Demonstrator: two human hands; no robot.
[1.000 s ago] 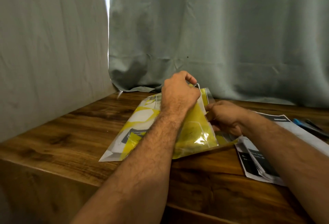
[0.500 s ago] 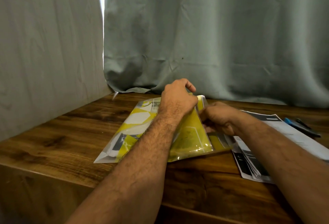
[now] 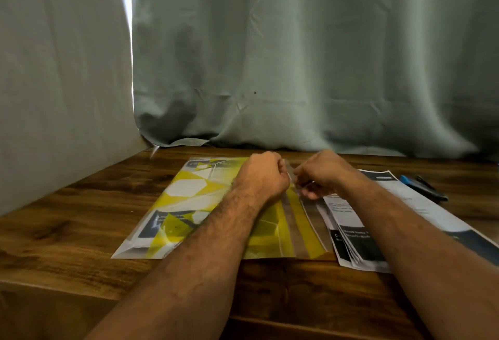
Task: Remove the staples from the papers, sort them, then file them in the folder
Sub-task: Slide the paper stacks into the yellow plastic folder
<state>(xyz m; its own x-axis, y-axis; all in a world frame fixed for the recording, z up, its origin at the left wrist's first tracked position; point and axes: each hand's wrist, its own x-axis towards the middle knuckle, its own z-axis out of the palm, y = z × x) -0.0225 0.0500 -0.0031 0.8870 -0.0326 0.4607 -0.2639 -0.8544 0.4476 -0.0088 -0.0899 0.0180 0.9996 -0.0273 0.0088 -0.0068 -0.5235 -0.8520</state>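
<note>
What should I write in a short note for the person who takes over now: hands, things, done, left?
Left hand: fingers curled, gripping the folder's flap edge.
Right hand: pinching the same flap edge from the other side.
Folder: clear plastic, yellow-printed sheets inside, lying flat on the wooden table.
Papers: loose stack to the right of the folder, under the right forearm.
Blue tool: far right, untouched.
Done: some sheets filed.
Left: file the stack; whether staples remain cannot be told.

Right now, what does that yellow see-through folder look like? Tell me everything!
The folder is a clear, glossy plastic sleeve with yellow and white shapes and dark printed patches. It lies flat on the wooden table, left of the paper stack. Its clear flap lies along the right edge. The left hand and right hand pinch that flap near its far end.
</note>
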